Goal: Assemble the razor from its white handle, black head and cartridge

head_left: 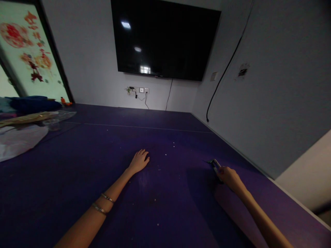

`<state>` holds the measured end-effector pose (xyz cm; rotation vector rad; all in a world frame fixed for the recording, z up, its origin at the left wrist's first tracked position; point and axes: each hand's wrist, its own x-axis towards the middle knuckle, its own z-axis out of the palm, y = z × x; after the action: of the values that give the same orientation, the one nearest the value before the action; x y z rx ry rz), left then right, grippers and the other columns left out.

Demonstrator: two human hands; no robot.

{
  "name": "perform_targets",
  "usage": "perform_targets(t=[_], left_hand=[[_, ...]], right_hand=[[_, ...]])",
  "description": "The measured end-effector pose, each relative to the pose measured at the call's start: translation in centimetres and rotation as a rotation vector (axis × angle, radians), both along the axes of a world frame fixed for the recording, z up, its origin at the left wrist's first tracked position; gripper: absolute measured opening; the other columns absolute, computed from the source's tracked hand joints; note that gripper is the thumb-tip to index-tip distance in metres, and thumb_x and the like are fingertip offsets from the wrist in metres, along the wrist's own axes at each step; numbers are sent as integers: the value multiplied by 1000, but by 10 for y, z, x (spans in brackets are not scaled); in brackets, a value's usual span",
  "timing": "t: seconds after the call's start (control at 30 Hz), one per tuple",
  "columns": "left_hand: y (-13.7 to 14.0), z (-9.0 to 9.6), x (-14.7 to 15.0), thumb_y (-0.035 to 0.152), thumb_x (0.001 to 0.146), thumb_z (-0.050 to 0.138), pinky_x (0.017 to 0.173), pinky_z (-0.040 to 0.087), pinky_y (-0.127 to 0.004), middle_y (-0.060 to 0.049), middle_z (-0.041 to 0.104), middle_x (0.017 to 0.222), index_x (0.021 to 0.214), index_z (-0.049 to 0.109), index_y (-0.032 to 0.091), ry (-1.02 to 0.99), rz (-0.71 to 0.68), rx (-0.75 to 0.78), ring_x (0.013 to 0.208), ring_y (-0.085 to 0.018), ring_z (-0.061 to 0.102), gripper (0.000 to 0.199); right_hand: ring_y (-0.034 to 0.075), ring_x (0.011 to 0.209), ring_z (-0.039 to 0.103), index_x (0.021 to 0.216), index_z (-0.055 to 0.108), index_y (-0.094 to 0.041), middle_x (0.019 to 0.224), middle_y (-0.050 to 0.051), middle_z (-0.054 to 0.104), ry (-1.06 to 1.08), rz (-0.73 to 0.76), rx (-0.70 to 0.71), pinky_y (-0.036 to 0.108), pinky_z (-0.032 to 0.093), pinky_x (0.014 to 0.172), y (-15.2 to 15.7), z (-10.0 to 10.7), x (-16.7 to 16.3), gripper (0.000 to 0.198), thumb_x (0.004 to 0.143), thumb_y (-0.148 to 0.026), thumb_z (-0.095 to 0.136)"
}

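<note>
My left hand (139, 161) lies palm down on the purple tabletop (103, 165), its fingers slightly spread and nothing in it. Two bangles (103, 204) circle that forearm. Over to the right, my right hand (231, 177) is closed around a small metal tool that looks like thread snips (216, 166). The tip of the snips points forward and to the left, close to the tabletop. My fingers cover their rear part. Several tiny white scraps (166, 154) lie scattered between and in front of my hands.
White sheeting (20, 139), clear plastic and dark blue cloth (33, 104) lie at the far left. A small orange object (65, 101) sits behind them. A black cable (224, 74) hangs down the right wall. A television (165, 38) is mounted above wall sockets (141, 90).
</note>
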<state>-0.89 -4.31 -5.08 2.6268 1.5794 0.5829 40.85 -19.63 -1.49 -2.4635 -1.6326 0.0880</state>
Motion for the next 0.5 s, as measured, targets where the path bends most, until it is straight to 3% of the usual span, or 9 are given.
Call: perform_targets(t=[0.33,0.5], left_hand=[[-3,6,2,34,87,39,104,25,-47,-15,48,132,119,53,13,-47,26,-35,126,-27,37,41],[-12,23,20,26,83,46,102,30,-44,-9,59,118,100,63,18,-244,29,47,118,-24,46,25]], right_hand=[[21,68,65,75,69,-14,74,11,68,-40,-5,-48,23,34,51,0,2,-5,25,79,-23,47],[23,72,66,80,71,-15,77,12,70,-58,65,34,24,33,53,6,13,-23,31,83,-26,43]])
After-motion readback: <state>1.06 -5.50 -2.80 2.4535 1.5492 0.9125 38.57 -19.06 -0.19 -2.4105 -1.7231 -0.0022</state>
